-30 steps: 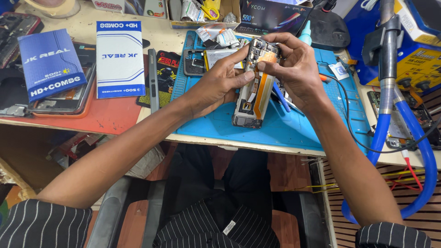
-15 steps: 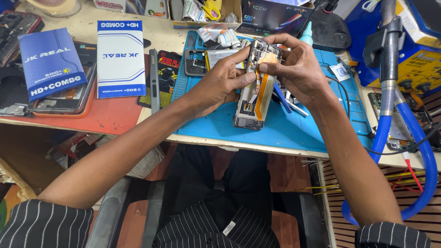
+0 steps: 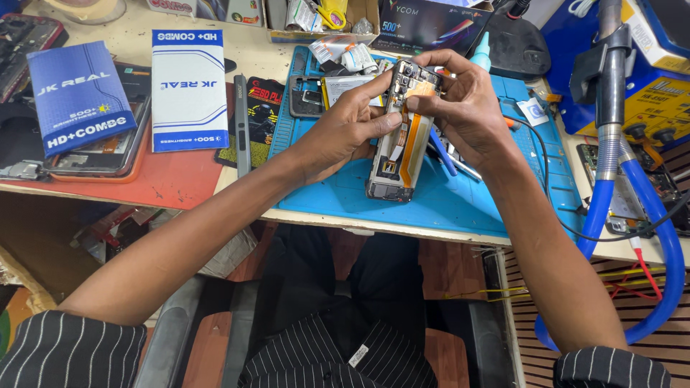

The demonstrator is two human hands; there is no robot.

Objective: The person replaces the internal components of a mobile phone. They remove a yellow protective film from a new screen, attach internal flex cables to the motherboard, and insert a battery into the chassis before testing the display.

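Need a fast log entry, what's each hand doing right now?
Left hand: closed on the opened phone, gripping its left edge.
Right hand: closed on the same phone, fingers at its upper end.

a phone repair workshop: blue work mat (image 3: 460, 205), screen boxes (image 3: 188, 86), blue hose (image 3: 665, 244).

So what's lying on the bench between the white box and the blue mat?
In the head view, a slim grey bar-shaped tool and a black printed packet lie between the white box and the blue mat.
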